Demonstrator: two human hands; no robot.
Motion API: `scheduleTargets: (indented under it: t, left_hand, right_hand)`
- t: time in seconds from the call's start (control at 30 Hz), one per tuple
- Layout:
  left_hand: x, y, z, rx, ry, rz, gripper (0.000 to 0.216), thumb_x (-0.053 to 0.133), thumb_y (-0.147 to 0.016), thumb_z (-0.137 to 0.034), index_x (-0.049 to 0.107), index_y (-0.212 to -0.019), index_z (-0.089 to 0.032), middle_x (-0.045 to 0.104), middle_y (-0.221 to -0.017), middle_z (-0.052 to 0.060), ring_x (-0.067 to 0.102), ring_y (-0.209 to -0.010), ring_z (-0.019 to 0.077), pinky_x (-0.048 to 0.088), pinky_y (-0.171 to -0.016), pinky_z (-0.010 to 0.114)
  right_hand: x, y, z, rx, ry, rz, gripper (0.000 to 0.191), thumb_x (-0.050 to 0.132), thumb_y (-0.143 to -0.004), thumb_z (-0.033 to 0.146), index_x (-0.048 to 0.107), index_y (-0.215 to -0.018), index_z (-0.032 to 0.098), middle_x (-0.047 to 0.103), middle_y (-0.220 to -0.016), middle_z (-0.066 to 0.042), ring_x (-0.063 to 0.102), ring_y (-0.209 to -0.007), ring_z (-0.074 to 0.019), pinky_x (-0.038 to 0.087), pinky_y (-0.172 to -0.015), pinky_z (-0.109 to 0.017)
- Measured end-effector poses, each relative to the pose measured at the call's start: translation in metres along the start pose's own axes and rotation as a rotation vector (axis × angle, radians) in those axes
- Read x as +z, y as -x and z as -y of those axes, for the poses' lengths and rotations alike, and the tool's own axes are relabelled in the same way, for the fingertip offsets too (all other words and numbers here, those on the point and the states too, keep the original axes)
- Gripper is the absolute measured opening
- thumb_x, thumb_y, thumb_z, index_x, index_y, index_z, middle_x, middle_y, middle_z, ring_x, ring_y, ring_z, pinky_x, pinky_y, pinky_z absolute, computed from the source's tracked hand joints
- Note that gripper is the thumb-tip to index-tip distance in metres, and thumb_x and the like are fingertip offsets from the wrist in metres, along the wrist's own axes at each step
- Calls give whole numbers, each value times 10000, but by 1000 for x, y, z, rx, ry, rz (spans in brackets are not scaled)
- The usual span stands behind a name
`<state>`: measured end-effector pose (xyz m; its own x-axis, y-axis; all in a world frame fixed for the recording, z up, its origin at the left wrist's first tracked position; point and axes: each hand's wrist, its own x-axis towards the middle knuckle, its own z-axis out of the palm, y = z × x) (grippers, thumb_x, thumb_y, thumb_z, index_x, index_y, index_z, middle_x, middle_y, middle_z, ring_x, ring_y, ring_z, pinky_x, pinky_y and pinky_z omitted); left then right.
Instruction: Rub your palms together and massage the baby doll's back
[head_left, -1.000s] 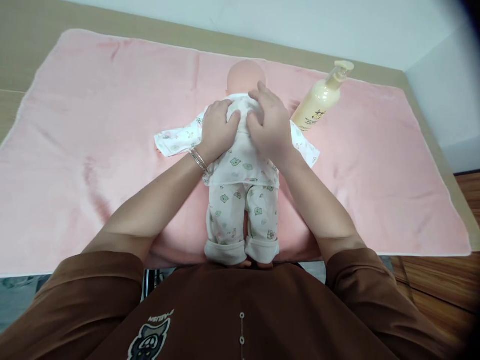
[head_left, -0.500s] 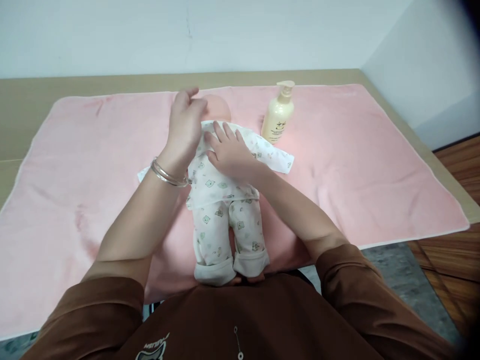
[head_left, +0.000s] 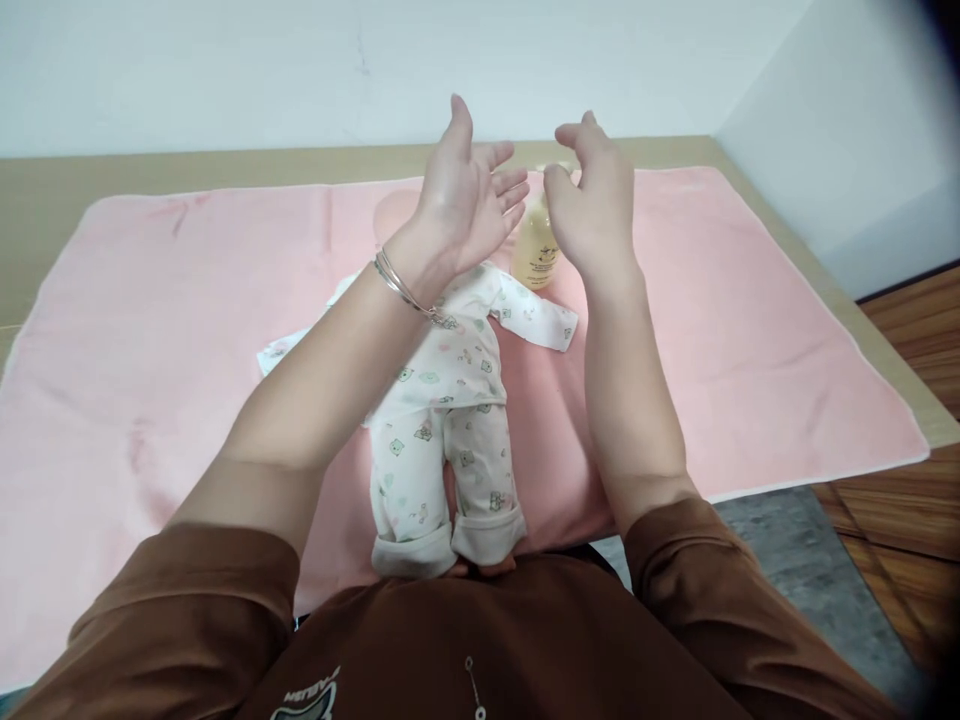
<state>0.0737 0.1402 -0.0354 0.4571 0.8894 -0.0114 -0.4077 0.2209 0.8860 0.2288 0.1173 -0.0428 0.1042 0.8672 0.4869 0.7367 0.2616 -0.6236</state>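
A doll in a white printed top (head_left: 469, 355) and matching trousers (head_left: 412, 460) with rolled cuffs lies on its back, feet toward me. Its head (head_left: 391, 212) is partly hidden behind my left forearm. Above the doll's chest, my left hand (head_left: 469, 195) is held palm up, fingers spread, nothing in it. A pale yellow pump bottle (head_left: 535, 245) stands beyond the doll's sleeve. My right hand (head_left: 600, 200) is at the bottle's top, thumb and fingers apart around the pump head, which is mostly covered; whether they touch it I cannot tell.
A pink blanket (head_left: 720, 330) covers most of the wooden table (head_left: 225, 172). Behind the table rises a pale wall (head_left: 225, 80). To the right, beyond the table edge, is a brown wood-patterned surface (head_left: 915, 350).
My right hand has left the doll's chest and moved right and up to the pump bottle. From beside the doll's head, my left hand has moved right and turned palm up.
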Motion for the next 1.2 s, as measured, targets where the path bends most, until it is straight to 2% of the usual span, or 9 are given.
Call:
scheduleTargets:
  t: [0.1,0.3,0.4,0.57,0.67,0.77,0.93,1.07,1.2]
  left_hand:
    - [5,-1,-2,-13,84,38,936,167,-1026,-718,132,-1610,12,480,-1463,226,450,-1484,283,440,-1199,342]
    - [4,4,0,-58,162,20,918,127,-1041,-694,139,-1622,18,445,-1542,218,434,-1497,257,430,-1210,316]
    - [1,20,-1,-98,145,-26,871,134,-1045,-678,190,-1626,-32,472,-1542,178,366,-1535,228,400,-1230,312]
    - [-12,67,-10,-124,188,-47,749,194,-1053,-614,241,-1620,-127,453,-1564,136,291,-1565,226,315,-1278,377]
    - [-25,96,-21,-111,231,-73,710,211,-1053,-587,249,-1616,-157,485,-1542,128,275,-1569,239,281,-1298,403]
    - [-36,118,-34,-51,253,-76,693,191,-1074,-574,270,-1595,-123,496,-1531,148,323,-1551,243,290,-1294,394]
    - [-44,142,-56,67,220,-51,678,141,-1099,-566,361,-1526,-88,578,-1427,166,446,-1483,239,413,-1222,361]
    - [-41,158,-65,150,192,-42,710,160,-1099,-565,375,-1535,-49,660,-1290,164,403,-1494,254,429,-1182,345]
    - [-32,173,-70,150,132,-42,727,87,-1096,-569,422,-1499,-65,673,-1275,132,433,-1476,244,410,-1208,350]
  right_hand:
    - [8,-5,-11,31,-22,14,479,422,-897,209,554,-1356,231,514,-1542,-46,382,-1536,-180,369,-1294,-445]
    - [18,-5,-15,-34,-3,151,669,471,-777,113,501,-1432,244,326,-1665,14,198,-1613,-171,201,-1368,-493]
    - [19,-4,-14,-37,34,195,640,476,-793,142,508,-1420,263,320,-1668,25,168,-1620,-188,130,-1373,-538]
    - [21,-1,-12,-39,129,181,619,446,-813,173,496,-1425,250,320,-1669,8,187,-1613,-194,75,-1381,-520]
    - [25,-1,-13,-41,168,147,575,426,-826,184,511,-1394,213,365,-1646,-15,224,-1596,-216,105,-1374,-527]
    - [31,-4,-13,-18,162,104,493,437,-839,195,533,-1318,260,465,-1577,-7,270,-1560,-208,220,-1340,-509]
    - [37,-14,-5,112,196,42,422,462,-802,98,572,-1193,214,602,-1399,-139,447,-1400,-271,402,-1169,-537]
    - [38,-14,0,132,189,-45,374,429,-804,66,615,-1110,174,665,-1277,-181,535,-1306,-278,424,-1113,-537]
    - [35,-7,-1,81,194,-27,431,418,-780,45,618,-1147,152,657,-1307,-152,503,-1399,-291,409,-1155,-542]
